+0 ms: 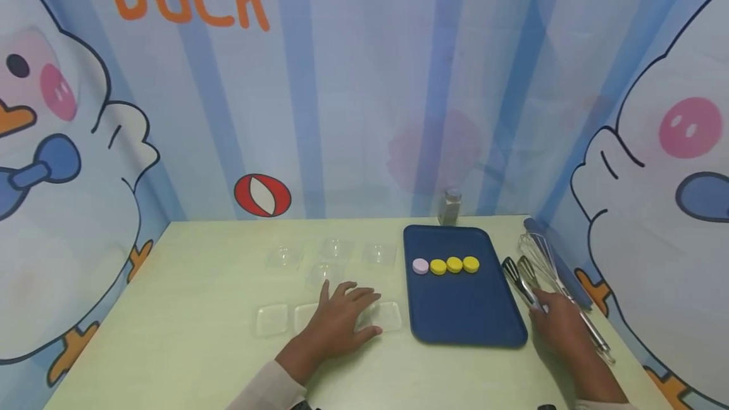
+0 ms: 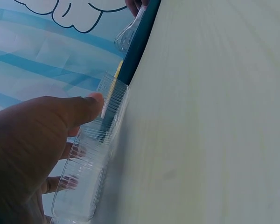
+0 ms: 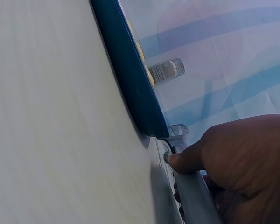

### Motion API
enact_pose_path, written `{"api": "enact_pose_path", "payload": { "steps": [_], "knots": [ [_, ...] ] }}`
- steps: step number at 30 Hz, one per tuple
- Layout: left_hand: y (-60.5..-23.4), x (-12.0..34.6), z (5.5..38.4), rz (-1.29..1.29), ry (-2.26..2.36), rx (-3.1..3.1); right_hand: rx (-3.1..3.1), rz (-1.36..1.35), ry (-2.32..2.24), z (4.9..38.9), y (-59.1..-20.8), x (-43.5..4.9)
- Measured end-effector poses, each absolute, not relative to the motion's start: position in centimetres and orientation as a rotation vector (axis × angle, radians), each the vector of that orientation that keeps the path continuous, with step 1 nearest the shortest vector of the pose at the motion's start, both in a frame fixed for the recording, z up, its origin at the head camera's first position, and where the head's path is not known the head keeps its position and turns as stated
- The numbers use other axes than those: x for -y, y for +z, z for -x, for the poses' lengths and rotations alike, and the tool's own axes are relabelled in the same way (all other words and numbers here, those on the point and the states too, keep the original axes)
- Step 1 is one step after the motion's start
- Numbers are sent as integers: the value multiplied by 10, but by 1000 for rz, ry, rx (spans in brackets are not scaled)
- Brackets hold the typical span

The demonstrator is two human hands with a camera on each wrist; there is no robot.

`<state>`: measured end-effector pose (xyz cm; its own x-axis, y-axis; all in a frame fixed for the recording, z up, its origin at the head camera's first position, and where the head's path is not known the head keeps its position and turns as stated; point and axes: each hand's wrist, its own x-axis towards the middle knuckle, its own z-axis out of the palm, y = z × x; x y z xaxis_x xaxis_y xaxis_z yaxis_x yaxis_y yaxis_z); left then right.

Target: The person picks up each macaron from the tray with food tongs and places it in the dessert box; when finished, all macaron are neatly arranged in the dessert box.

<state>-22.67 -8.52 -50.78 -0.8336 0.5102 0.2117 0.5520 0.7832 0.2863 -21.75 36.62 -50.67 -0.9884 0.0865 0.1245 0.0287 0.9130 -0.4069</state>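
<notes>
- The step in hand seems to be taking hold of a tool: the right hand (image 1: 560, 324) grasps what look like slotted tongs (image 1: 514, 273), with the thumb on one side and fingers behind. How firm the grip is, I cannot tell.
- The tongs lie on the pale table (image 1: 171, 309), just to the right of the blue tray (image 1: 464, 312); their heads point away from the person.
- The left hand (image 1: 336, 318) is spread and not clenched, above the near row of clear plastic boxes (image 1: 272, 319). In the left wrist view, its thumb is in front of one box and its fingers show through the plastic; I cannot tell if they press on it.
- Farther back stand four more clear pieces (image 1: 336, 248), perhaps lids.
- On the tray there is one row: a pale pink macaron (image 1: 420, 266) at the left end, then three yellow macarons (image 1: 454, 265). No hand touches them.
- To the right of the tongs lie a wire whisk (image 1: 547, 261) and a rolled blue item; a small glass jar (image 1: 450, 206) stands behind the tray.
- In my judgement, the next move calls for lifting the tongs free of the whisk, without knocking the tray rim. For any macaron, a light squeeze is needed, because the shells may crack. A light box may slide, so a steady left hand would help.
</notes>
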Motion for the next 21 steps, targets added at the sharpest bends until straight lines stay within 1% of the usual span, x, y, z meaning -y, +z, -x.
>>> {"api": "enact_pose_path", "payload": {
  "steps": [13, 21],
  "knots": [
    [-510, 86, 230, 862, -514, 2812, 2873, 135, 610, 220, -506, -362],
    [-510, 87, 227, 852, -539, 2834, 2836, 125, 625, 213, -497, -355]
  ]
}}
